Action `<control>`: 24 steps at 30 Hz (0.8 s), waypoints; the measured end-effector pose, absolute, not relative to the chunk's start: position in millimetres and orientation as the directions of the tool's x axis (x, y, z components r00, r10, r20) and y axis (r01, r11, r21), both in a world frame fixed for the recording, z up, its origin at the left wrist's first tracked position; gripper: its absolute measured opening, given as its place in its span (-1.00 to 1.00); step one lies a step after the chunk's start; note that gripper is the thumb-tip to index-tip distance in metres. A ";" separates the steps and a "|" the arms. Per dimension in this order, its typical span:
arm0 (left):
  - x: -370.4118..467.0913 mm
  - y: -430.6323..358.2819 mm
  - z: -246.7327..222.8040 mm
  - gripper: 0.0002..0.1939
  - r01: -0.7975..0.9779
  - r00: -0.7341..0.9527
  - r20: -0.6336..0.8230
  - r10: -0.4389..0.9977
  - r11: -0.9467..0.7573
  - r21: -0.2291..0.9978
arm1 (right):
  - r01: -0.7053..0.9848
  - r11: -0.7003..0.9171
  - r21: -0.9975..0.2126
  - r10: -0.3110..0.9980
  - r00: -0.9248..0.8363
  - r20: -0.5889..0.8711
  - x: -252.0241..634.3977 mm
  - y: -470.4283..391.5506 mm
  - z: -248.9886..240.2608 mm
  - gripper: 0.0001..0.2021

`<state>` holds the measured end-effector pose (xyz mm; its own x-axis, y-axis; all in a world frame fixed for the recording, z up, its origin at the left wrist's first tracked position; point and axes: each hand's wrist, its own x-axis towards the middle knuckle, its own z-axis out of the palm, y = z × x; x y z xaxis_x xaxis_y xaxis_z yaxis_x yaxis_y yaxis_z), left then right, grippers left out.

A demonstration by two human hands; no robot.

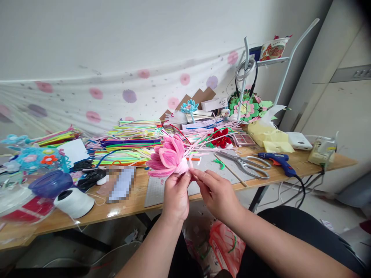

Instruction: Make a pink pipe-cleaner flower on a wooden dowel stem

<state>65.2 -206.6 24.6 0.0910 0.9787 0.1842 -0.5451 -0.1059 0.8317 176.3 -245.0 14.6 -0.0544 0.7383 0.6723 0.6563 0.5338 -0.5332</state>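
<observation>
A pink pipe-cleaner flower (168,156) with layered petals is held over the table's front edge, its head tilted to the left. My left hand (176,195) is closed around its base, just under a pale pink wrapped part. Beside it, my right hand (213,191) pinches with thumb and forefinger at a pale pink pipe cleaner (190,161) by the flower's base. The fingertips of both hands almost meet, and the stem end is hidden by them. Below and behind the flower lies a grey cutting mat (155,191).
Large scissors (251,164) and a blue glue gun (279,160) lie to the right. Bundles of coloured pipe cleaners (127,143) fill the back. A white thread cone (74,202) and a blue bowl (50,184) stand left. A red flower (220,138) lies behind the mat.
</observation>
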 end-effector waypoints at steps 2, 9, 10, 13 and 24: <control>63.7 -207.0 24.3 -0.84 -0.526 0.092 0.201 0.975 -0.123 0.841 | 0.669 0.531 -0.520 0.734 -0.056 0.677 176.2 -245.1 15.6 -0.53; 58.3 -204.8 23.9 -0.83 -0.455 0.145 0.222 0.964 -0.134 0.880 | 0.712 0.544 -0.443 0.682 -0.067 0.729 176.8 -246.6 17.0 -0.54; 57.9 -204.7 24.9 -0.83 -0.448 0.153 0.221 0.963 -0.132 0.884 | 0.723 0.538 -0.433 0.679 -0.068 0.731 177.0 -247.0 17.3 -0.54; 55.9 -205.0 29.5 -0.82 -0.429 0.198 0.220 0.955 -0.118 0.895 | 0.726 0.536 -0.431 0.680 -0.070 0.729 178.1 -247.8 18.7 -0.55; 49.4 -206.6 27.0 -0.88 -0.363 0.255 0.263 0.930 -0.160 0.918 | 0.500 0.642 -0.581 0.667 0.009 0.745 178.1 -248.8 25.2 -0.62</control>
